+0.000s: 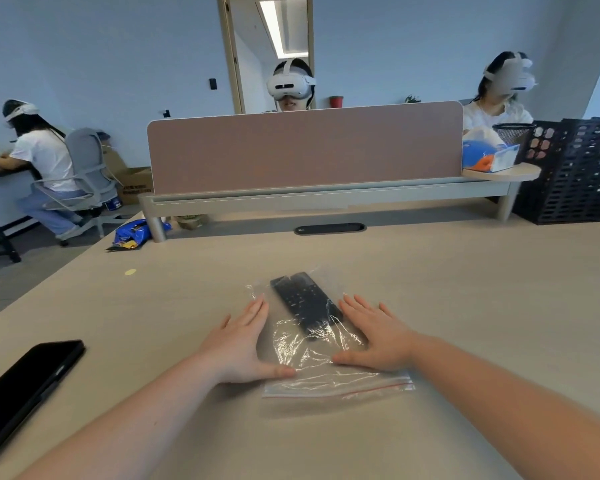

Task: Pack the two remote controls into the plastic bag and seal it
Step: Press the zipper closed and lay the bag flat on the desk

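Observation:
A clear plastic bag [326, 372] with a red zip strip along its near edge lies flat on the table. Two black remote controls [303, 303] lie side by side inside it, toward its far end. My left hand [239, 344] rests flat on the bag's left side, fingers spread, thumb on the plastic. On the bag's right side my right hand [378, 336] lies flat too, its thumb pointing inward. Neither hand grips anything.
A black phone [25, 389] lies at the table's near left. A brown divider panel [305, 147] stands at the back, with a person behind it. A blue packet [136, 233] sits at the far left corner. Black crates [575, 168] stand at the right.

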A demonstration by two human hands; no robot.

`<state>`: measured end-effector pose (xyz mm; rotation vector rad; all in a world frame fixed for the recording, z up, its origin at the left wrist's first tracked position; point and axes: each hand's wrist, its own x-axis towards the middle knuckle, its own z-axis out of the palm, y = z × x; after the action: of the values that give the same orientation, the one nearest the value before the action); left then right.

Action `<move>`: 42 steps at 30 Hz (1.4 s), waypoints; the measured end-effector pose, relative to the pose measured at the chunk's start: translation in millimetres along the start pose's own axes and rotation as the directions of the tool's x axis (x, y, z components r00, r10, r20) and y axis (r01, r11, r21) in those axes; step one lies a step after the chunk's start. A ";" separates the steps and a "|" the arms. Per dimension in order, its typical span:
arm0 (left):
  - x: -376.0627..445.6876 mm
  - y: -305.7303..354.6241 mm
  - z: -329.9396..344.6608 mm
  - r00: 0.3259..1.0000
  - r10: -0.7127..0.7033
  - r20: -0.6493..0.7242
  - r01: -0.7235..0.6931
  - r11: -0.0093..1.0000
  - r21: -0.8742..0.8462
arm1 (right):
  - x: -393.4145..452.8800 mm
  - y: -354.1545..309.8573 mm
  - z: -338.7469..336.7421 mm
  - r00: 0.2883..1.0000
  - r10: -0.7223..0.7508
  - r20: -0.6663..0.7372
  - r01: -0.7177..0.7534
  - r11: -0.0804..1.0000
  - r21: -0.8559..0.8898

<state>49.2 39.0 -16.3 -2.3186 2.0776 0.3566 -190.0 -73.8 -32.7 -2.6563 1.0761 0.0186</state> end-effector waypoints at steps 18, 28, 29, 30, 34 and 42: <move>-24.9 -6.3 -6.5 0.992 -0.079 0.103 0.076 0.997 0.033 | -23.7 -26.1 4.1 0.999 0.031 0.042 -0.031 0.999 0.007; -10.7 3.7 -19.1 0.991 -0.001 0.130 0.012 0.996 -0.090 | -18.0 -24.1 1.1 0.999 0.045 0.016 -0.045 0.997 0.055; -9.6 4.8 -18.1 0.991 0.001 0.137 0.012 0.996 -0.093 | -17.7 -23.8 1.9 0.999 0.041 0.017 -0.041 0.998 0.050; -8.8 5.2 -16.4 0.990 0.001 0.141 0.013 0.995 -0.097 | -17.1 -23.2 3.0 0.999 0.040 0.020 -0.041 0.998 0.046; -6.4 3.5 -12.1 0.988 -0.010 0.157 0.029 0.992 -0.119 | -14.0 -23.8 4.5 0.999 0.043 0.031 -0.044 0.998 0.033; -7.6 1.2 -17.0 0.986 -0.018 0.167 0.041 0.990 -0.133 | -10.2 -24.7 8.1 0.997 0.041 0.063 -0.039 0.999 -0.026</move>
<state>50.1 43.7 1.8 -2.2977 1.9974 0.6853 -179.6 -47.9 -33.2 -2.6364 1.1149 0.1246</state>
